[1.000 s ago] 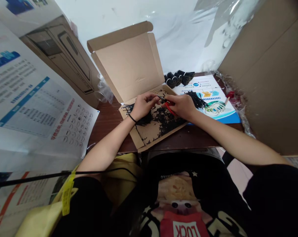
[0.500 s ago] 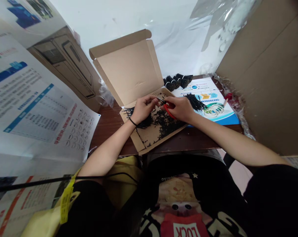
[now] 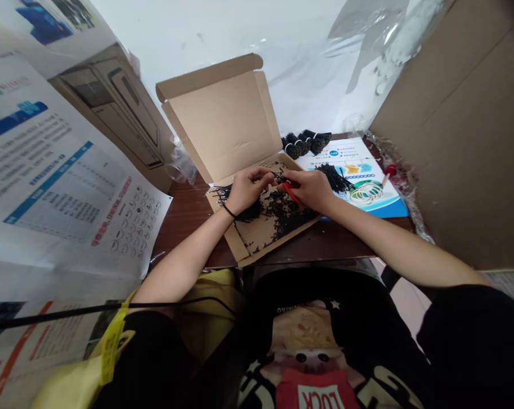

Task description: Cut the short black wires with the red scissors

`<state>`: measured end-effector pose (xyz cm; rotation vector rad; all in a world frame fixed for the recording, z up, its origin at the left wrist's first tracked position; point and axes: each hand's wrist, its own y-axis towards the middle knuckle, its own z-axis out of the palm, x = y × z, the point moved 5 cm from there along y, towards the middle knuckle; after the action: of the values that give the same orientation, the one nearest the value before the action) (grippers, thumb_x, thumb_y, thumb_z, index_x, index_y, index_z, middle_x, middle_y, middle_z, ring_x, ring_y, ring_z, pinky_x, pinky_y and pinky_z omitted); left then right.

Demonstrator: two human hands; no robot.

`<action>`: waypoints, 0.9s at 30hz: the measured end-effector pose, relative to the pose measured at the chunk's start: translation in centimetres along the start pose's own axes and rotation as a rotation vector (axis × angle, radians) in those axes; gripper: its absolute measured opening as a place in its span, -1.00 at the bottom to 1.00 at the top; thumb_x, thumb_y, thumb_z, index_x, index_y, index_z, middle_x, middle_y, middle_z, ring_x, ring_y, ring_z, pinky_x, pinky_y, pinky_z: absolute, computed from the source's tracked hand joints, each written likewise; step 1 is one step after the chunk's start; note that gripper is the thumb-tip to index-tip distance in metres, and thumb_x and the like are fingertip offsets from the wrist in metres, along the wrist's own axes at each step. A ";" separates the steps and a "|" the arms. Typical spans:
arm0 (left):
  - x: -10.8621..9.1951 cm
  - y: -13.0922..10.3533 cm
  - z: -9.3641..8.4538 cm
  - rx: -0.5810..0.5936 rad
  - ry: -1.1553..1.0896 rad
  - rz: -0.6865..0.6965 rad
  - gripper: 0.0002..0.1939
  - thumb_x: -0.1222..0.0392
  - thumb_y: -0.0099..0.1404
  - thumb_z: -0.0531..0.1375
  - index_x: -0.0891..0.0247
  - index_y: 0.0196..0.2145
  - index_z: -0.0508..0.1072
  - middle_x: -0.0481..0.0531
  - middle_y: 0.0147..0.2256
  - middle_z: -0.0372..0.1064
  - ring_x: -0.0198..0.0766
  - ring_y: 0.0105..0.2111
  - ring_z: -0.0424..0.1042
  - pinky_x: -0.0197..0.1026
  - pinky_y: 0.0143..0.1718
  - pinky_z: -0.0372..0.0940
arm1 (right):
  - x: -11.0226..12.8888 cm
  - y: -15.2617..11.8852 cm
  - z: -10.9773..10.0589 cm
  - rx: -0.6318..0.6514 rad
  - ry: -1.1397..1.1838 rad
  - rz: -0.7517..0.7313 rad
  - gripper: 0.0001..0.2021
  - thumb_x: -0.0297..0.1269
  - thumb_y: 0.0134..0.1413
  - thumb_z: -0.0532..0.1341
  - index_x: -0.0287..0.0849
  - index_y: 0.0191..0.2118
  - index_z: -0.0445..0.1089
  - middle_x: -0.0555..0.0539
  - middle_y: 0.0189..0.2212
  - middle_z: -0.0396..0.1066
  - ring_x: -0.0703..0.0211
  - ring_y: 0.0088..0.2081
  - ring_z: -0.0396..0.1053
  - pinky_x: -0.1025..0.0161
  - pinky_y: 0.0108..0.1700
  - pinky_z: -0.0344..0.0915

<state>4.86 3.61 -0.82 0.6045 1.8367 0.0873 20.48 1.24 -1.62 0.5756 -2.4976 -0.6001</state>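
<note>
My right hand (image 3: 311, 189) is closed around red-handled scissors (image 3: 291, 194) above an open cardboard box (image 3: 245, 234). Close by on the left, my left hand (image 3: 247, 188) pinches something small at the scissor blades; the fingers hide most of it. Short black scraps (image 3: 287, 220) are scattered over the box floor beneath both hands. Thin black pieces with shiny metal ends (image 3: 219, 195) lie at the box's left side, partly under my left hand and wrist. A loose heap of black strips (image 3: 334, 178) rests just beyond my right hand.
Banded black bundles (image 3: 307, 142) lie behind the box's right side. Pale rubber bands (image 3: 367, 192) sit on a printed sheet (image 3: 385, 203) at the right. Cardboard (image 3: 457, 130) stands on the right, and a hanging printed paper (image 3: 69, 187) on the left.
Both hands stay together over the box with the scissors in the right one. The scissors and fingers have shifted only slightly, and the view has moved a little.
</note>
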 end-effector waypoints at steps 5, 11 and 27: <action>0.0 0.1 0.1 0.009 -0.031 0.014 -0.76 0.06 0.24 0.18 0.33 -0.37 0.44 0.05 -0.46 0.48 -0.46 -0.58 0.30 -0.37 -0.56 0.18 | -0.5 0.1 0.2 0.010 0.083 0.062 -0.66 0.04 0.05 0.18 -0.11 -0.28 0.50 -0.02 -0.57 0.39 0.28 -0.54 0.24 0.28 -0.45 0.07; 0.0 0.2 -0.5 -0.107 -0.065 -0.001 -0.79 0.08 0.18 0.24 0.32 -0.37 0.44 0.04 -0.45 0.48 -0.45 -0.56 0.32 -0.37 -0.55 0.17 | -0.4 0.3 -0.3 -0.080 0.125 0.036 -0.65 0.01 0.05 0.18 -0.18 -0.25 0.49 -0.04 -0.56 0.38 0.27 -0.52 0.23 0.26 -0.42 0.12; 0.2 0.2 -0.2 -0.073 -0.082 -0.067 -0.90 0.21 0.22 0.20 0.32 -0.36 0.42 0.02 -0.46 0.49 -0.42 -0.51 0.40 -0.35 -0.47 0.28 | 0.2 0.1 -0.1 0.004 0.078 0.022 -0.63 0.04 0.03 0.18 -0.13 -0.19 0.50 -0.03 -0.53 0.39 0.26 -0.49 0.24 0.27 -0.41 0.10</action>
<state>4.66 3.92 -0.88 0.4881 1.7649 0.0834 20.34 1.20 -1.46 0.5612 -2.4294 -0.5536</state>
